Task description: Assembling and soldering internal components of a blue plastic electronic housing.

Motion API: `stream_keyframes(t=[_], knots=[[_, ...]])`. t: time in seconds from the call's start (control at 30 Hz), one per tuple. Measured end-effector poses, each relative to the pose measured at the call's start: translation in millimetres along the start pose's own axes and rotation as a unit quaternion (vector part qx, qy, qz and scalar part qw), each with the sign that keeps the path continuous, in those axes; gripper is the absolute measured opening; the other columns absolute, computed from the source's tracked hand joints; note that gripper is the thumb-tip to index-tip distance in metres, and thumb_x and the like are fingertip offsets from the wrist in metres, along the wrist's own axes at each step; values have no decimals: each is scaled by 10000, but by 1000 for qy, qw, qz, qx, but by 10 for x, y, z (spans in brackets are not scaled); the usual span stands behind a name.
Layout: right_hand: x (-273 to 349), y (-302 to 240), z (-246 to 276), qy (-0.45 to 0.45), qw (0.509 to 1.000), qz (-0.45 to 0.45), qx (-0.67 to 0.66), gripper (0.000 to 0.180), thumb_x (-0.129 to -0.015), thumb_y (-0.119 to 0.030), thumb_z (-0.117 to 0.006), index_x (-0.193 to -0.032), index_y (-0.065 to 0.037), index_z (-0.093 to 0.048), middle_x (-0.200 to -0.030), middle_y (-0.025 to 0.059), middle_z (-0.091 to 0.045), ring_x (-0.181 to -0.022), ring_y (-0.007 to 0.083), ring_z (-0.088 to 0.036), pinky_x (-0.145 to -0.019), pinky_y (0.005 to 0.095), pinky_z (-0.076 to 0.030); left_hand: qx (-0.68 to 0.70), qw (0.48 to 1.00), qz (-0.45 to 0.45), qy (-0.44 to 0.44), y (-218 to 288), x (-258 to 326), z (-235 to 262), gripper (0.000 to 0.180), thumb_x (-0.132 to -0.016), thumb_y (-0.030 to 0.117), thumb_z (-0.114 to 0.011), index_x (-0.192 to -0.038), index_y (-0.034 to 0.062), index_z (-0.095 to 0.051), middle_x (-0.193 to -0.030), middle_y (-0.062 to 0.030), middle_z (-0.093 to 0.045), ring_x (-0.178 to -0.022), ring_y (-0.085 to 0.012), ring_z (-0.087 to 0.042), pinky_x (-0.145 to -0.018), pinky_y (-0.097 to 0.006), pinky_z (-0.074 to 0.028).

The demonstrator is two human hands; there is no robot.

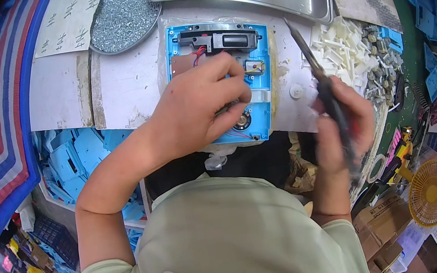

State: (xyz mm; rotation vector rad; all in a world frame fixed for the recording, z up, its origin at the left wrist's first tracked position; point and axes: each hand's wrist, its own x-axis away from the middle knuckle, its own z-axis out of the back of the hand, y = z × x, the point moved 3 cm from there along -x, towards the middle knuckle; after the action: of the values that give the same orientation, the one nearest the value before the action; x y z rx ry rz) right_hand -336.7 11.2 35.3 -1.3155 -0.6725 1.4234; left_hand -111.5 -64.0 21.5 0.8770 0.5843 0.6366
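Two bare hands work at a pale table (125,85). On it, directly in front of the person, the blue case (258,81) lies open side up, mostly behind the left hand (208,101). That hand arches over the case with its fingers bent inward; whether they pinch a part or merely rest there, I cannot tell. The right hand (359,111), off to the case's right, is wrapped around the dark handle of a tool (324,87), whose slim tip points up and away; blur hides the finer grip.

The case looks like thin moulded plastic: probably light, fairly stiff, smooth enough to slide. Its outer side walls seem the safest hold. The black module (223,41) along the far edge looks rigid, but the red and blue wires (199,55) look soft and easily tugged loose, and the round speaker (241,121) is best not pressed at its centre. The tool probably handles as rigid and light, held by its handle, well back from the tip.
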Motion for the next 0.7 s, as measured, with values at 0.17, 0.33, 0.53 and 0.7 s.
stream_keyframes(t=[0.17,0.33,0.53,0.7], knots=[[-15,-3,271,-119,987,37,-97,283,-735,-38,-757,-998,34,-680,-782,135,-678,-591,206,-538,-706,410,-439,-47,998,-24,-29,-12,17,-14,153,-749,-9,-717,-865,43,-632,-1062,-109,-581,-866,-284,-623,-739,-359,-515],[-31,-52,116,-204,977,18,-63,236,-703,-14,-745,-930,15,-685,-700,92,-667,-540,225,-515,-637,378,-447,-67,997,-37,-34,-19,10,-16,146,-739,-3,-716,-843,43,-625,-1064,-110,-588,-862,-286,-625,-738,-368,-516],[-40,-23,81,-213,976,28,-42,229,-705,-16,-746,-925,10,-685,-712,88,-674,-523,214,-505,-613,361,-442,-62,996,-50,-28,-31,11,-7,133,-741,0,-706,-834,42,-621,-1061,-110,-590,-859,-289,-625,-735,-369,-515],[-46,-29,71,-215,976,24,-37,235,-698,-17,-749,-923,10,-685,-708,87,-671,-529,217,-505,-598,353,-434,-46,997,-50,-39,-50,13,9,132,-740,5,-700,-837,41,-619,-1058,-111,-588,-867,-289,-626,-738,-368,-516]])
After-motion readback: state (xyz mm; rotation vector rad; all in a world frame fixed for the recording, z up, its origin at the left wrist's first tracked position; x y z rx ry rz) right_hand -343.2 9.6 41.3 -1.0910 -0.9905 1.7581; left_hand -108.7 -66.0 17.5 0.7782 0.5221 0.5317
